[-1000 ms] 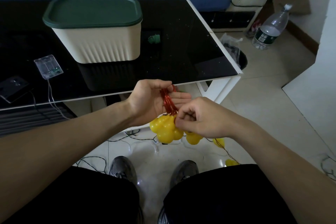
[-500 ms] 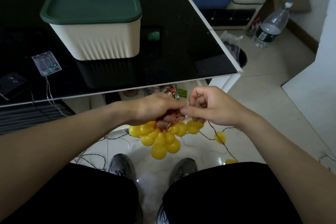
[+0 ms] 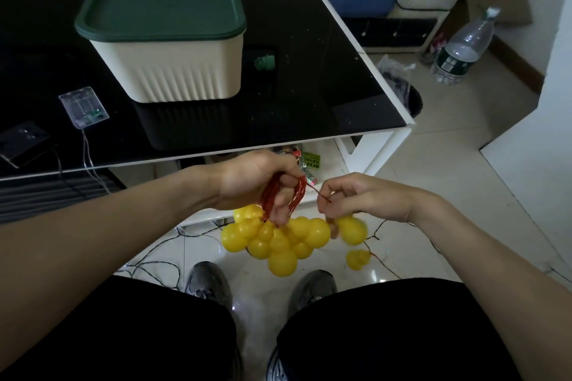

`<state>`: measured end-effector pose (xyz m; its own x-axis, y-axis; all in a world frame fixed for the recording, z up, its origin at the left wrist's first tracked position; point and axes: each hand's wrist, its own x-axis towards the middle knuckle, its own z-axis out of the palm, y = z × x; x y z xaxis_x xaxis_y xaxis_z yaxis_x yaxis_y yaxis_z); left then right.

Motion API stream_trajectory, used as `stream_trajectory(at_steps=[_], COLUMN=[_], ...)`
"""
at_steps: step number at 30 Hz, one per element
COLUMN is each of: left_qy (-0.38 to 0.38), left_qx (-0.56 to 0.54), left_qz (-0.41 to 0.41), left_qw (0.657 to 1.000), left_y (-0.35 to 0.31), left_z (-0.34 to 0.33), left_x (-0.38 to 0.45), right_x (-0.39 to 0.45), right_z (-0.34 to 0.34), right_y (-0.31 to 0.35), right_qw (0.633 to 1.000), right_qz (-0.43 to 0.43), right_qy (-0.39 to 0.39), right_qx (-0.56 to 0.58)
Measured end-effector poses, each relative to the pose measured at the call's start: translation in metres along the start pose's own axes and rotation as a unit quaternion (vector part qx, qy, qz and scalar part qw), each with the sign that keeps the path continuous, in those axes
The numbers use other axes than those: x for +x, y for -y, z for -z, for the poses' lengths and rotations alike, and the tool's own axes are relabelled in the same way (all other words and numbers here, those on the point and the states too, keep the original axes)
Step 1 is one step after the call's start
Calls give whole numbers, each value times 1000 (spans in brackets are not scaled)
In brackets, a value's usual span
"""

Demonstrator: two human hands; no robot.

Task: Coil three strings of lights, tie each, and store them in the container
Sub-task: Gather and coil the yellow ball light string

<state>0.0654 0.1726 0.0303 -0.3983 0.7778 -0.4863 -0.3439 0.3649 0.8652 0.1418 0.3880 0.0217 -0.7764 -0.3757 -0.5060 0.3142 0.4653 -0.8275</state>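
Dim room, brighter at right; wide-angle edges bend, slight blur.

Bare forearms, black shorts over both thighs, grey lace-up sneakers on both feet

Small green packet under the table edge bearing dark print, too blurred to read; bottle label likewise illegible; no other legible text.

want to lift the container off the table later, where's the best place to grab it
Take the container by its two short ends, just under the green lid's overhanging rim, one hand from each side. The ribbed walls taper downward, so a lower grip could slip.
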Motion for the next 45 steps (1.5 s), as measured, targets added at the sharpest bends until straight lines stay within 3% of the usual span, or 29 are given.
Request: stream_trajectory(at_steps=[4, 9, 13, 18, 22, 28, 35, 40, 42, 45], left_qy=[-67, -150, -222, -261, -219, -169, -169, -114, -85, -85], left_qx=[-1, 15, -16, -98, -172, -190, 32, 67, 119, 146], left_qz=[-11, 5, 9, -19, -42, -94, -80, -38, -31, -19], left_qw=[998, 988, 975, 960, 960, 963, 982, 990, 989, 985], left_y=[-1, 3, 5, 6, 2, 4, 16, 8, 6, 10], left_z=[3, 9, 14, 11, 2, -10, -22, -25, -25, -21], left_x=[0, 4, 10, 12, 13, 16, 16, 11, 9, 10], right_x=[-7, -8, -8, -4, 5, 6, 2, 2, 4, 3], right_z=[7, 18, 10, -9, -23, -30, -31, -33, -29, -19], right_y=[-3, -17, -11, 13, 23, 30, 36, 40, 37, 26], right_qw=[997, 984, 983, 983, 978, 979, 968, 965, 965, 978], right_qz=[-67, -146, -100, -21, 9, 17, 36, 37, 24, -29], right_qy=[-7, -100, -130, -113, -119, -96, -173, -208, -198, -114], right_qx=[-26, -16, -80, -142, -173, -177, -177, -158, -168, -173])
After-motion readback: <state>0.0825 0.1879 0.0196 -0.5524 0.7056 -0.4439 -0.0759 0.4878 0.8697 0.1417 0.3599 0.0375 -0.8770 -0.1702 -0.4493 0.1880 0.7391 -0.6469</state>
